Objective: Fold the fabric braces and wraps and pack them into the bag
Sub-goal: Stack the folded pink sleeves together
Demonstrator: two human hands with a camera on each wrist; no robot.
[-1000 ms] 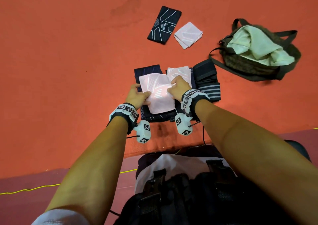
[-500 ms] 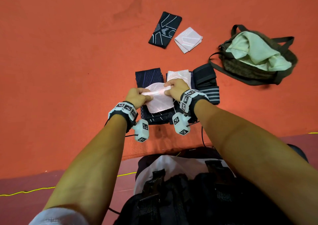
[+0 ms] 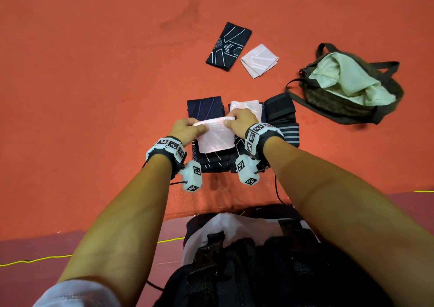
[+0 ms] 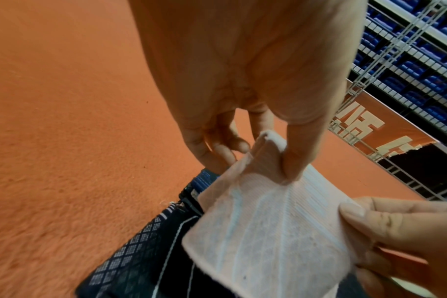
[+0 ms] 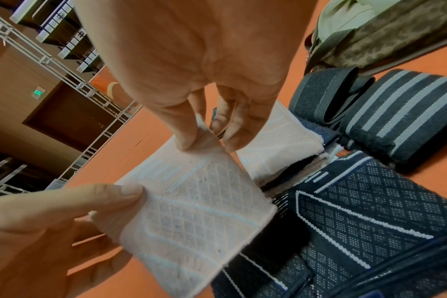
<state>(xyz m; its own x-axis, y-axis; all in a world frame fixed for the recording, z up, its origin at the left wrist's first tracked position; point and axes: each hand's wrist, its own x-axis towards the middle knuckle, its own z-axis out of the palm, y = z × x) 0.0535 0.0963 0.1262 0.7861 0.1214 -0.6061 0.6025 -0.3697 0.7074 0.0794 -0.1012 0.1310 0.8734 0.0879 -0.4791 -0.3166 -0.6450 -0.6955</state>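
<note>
Left hand (image 3: 185, 128) and right hand (image 3: 242, 121) each pinch an upper corner of the pink brace (image 3: 216, 137), thumb against fingers; it hangs below the grip over dark folded braces (image 3: 211, 163) on the floor (image 3: 82, 95). Right of the grip, well apart, the open bag (image 3: 340, 107) holds pale green cloth (image 3: 350, 78).

A pale pink knitted fabric brace (image 3: 216, 135) hangs doubled over, lifted above a flat dark navy patterned brace (image 3: 212, 161) on the orange floor. Behind lie a folded navy brace (image 3: 204, 106), a folded pink one (image 3: 249, 106) and a grey-striped black wrap (image 3: 287, 128). The olive bag (image 3: 340, 104) lies open at the right.
</note>
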